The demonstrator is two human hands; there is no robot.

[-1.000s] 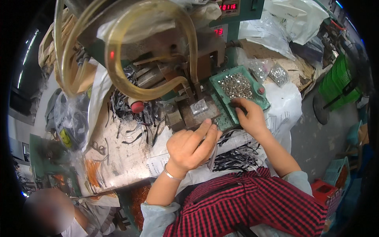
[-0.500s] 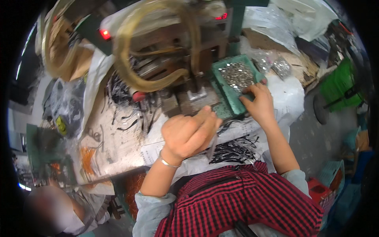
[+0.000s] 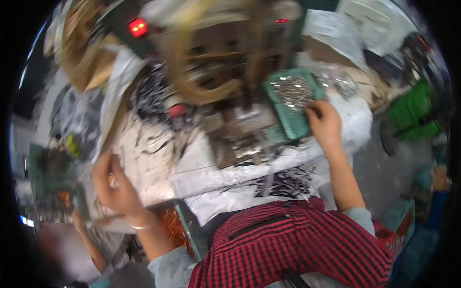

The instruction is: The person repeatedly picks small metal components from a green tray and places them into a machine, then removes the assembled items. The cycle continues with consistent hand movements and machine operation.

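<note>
At the table's left edge is my left hand [image 3: 115,187], smeared by motion, beside thin orange pieces that it mostly covers. Whether its fingers hold anything cannot be made out. On the right, my right hand [image 3: 327,126] is at the right side of a green tray [image 3: 296,130]. Its thumb and fingers are pinched together by the small shiny metal parts [image 3: 291,92] heaped in the tray; anything between the fingertips is too small to see. Left of the tray sits a machine's metal block [image 3: 240,139], away from both hands.
A thick yellowish hose [image 3: 218,95] loops before the machine. Black strips [image 3: 151,96] lie bunched left of it, near a red knob [image 3: 176,111]. More black strips [image 3: 288,182] rest on white sheeting by my lap. Another person's arm [image 3: 91,247] is at lower left.
My left hand has swung from in front of the machine to the table's left edge, uncovering the metal block. My right hand stays by the tray, its fingers drawn closer together. The view has shifted slightly.
</note>
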